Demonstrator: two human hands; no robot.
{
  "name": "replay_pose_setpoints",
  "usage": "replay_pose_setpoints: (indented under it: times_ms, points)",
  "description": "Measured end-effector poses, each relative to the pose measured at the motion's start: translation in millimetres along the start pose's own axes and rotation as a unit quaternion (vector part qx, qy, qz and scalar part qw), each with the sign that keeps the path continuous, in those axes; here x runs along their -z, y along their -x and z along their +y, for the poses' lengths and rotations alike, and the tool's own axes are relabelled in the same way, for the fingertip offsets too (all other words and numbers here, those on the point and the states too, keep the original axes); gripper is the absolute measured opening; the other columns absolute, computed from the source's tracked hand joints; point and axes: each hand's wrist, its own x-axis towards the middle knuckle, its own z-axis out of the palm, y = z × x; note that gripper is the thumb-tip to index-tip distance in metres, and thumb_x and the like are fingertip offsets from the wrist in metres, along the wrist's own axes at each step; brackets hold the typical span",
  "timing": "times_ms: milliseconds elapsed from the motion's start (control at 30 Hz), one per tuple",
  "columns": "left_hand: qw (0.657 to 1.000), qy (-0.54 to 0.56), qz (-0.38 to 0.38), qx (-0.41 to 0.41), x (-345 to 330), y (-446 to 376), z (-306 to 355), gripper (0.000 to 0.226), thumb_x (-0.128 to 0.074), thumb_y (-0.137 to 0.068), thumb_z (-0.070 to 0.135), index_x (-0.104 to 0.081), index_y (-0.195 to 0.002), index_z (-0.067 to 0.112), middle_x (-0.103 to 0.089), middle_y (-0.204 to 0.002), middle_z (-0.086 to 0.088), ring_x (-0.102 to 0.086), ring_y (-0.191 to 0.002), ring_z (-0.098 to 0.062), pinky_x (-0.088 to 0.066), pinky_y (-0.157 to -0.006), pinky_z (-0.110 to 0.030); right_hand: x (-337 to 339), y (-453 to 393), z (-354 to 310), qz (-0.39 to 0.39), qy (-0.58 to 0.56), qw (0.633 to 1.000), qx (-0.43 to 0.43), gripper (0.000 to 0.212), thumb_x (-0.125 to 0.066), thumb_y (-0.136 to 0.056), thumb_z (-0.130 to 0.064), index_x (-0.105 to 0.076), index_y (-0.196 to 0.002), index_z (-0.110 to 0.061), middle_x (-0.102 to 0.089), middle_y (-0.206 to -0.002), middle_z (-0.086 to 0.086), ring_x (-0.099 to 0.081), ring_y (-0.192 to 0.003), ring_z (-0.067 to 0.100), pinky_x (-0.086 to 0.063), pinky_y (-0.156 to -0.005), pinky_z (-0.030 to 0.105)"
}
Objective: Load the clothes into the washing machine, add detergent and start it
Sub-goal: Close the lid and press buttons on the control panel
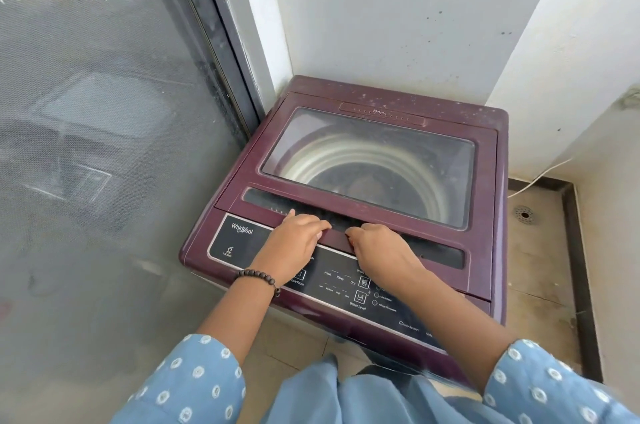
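A maroon top-loading washing machine (214,236) stands in a corner, its glass lid (367,160) down. Through the glass I see the steel drum (346,163); what lies in it is unclear. Both my hands are on the lid's front edge, above the black control panel (332,285). My left hand (294,243) has its fingers curled over the edge, wrist wearing a bead bracelet. My right hand (377,250) grips the same edge just to the right. No clothes or detergent are in view.
A mesh sliding door (104,146) closes off the left side. White walls stand behind and to the right of the machine. On the right, a tiled floor carries a drain (523,214) and a white cable (540,177).
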Motion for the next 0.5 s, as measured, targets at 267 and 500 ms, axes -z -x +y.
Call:
replay_pose_setpoints:
  times_ms: [267,500]
  points:
    - [0.999,0.020,0.039,-0.006,-9,1,-5,0.028,-0.051,-0.101,0.004,-0.069,-0.122,0.008,-0.069,-0.114,-0.005,-0.063,-0.106,-0.019,-0.007,-0.120,-0.028,-17,-2,11,0.045,-0.036,0.998,0.026,0.014,-0.047,-0.093,-0.008,-0.060,-0.092,-0.010,-0.047,-0.074,0.002,-0.049,-0.071,0.028,-0.040,-0.058,0.036]
    - [0.998,0.048,0.041,-0.016,-10,-1,-10,0.028,-0.050,-0.102,0.008,-0.069,-0.123,0.010,-0.068,-0.113,0.000,-0.060,-0.106,-0.013,-0.005,-0.122,-0.028,-30,1,19,0.102,-0.082,0.991,0.031,0.023,-0.058,-0.089,-0.012,-0.069,-0.109,-0.013,-0.063,-0.081,0.003,-0.058,-0.076,0.026,-0.053,-0.061,0.037]
